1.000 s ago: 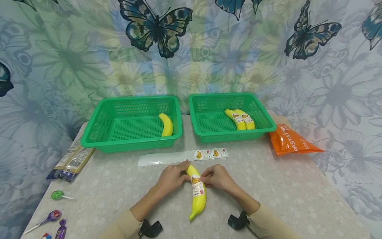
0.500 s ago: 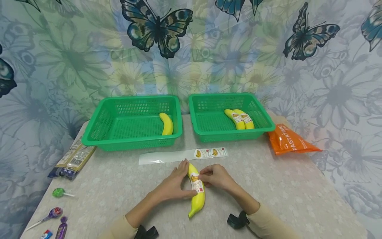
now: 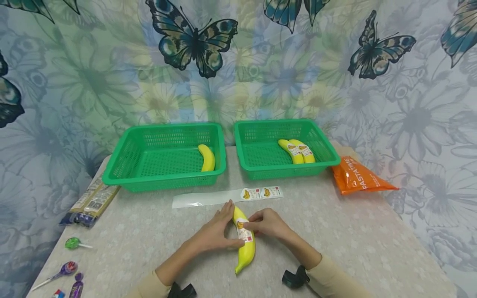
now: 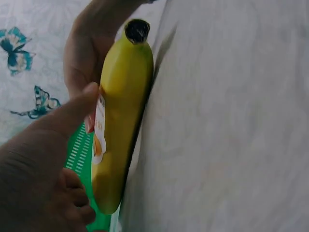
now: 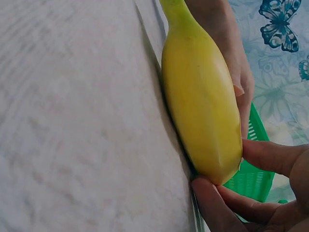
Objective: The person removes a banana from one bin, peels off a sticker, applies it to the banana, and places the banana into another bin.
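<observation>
A yellow banana [image 3: 246, 252] lies on the table with its stem end toward me. Along its upper side runs a white label [image 3: 244, 235] with a banana picture and print. My left hand [image 3: 213, 232] rests on it, fingers stretched along the left of the far end, thumb pressing the label's near part; the left wrist view shows that thumb on the label [image 4: 99, 128]. From the right side, my right hand [image 3: 269, 223] holds the banana, its thumb on the label's far part. In the right wrist view its index finger [image 5: 215, 205] lies low against the banana [image 5: 203, 101].
Behind stand two green baskets, the left basket [image 3: 160, 182] with one banana [image 3: 207, 158], the right basket [image 3: 275, 172] with two labelled bananas [image 3: 292, 152]. A label strip [image 3: 208, 199] lies before them. An orange bag [image 3: 359, 176], a packet [image 3: 90, 201] and lollipops [image 3: 72, 243] flank.
The left hand has spread, its thumb moving from beside the banana's far end onto the label's near part. The right thumb has shifted left over the label.
</observation>
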A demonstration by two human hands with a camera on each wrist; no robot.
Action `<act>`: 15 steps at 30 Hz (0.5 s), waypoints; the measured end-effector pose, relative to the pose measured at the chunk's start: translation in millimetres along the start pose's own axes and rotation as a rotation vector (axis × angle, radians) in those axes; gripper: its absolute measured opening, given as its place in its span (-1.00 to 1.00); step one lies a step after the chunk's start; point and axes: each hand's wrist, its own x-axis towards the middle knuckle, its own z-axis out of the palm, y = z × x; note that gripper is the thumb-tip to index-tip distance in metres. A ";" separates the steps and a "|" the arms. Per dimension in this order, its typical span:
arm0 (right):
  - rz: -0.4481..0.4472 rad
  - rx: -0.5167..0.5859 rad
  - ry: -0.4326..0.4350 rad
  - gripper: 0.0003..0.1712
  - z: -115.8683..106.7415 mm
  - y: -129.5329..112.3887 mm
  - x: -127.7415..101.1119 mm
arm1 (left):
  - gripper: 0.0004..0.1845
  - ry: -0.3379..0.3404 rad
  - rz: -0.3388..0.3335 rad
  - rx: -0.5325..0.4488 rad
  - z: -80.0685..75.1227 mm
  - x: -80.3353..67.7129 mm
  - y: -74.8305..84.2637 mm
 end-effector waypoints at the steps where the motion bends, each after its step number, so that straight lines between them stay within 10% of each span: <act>1: 0.002 0.005 0.002 -0.57 -0.1 0.0 0.3 | 0.24 0.000 0.003 0.001 -3.0 1.3 1.7; 15: -0.003 0.097 -0.008 -0.53 1.3 0.9 0.3 | 0.16 0.190 -0.024 -0.113 -33.8 78.7 17.9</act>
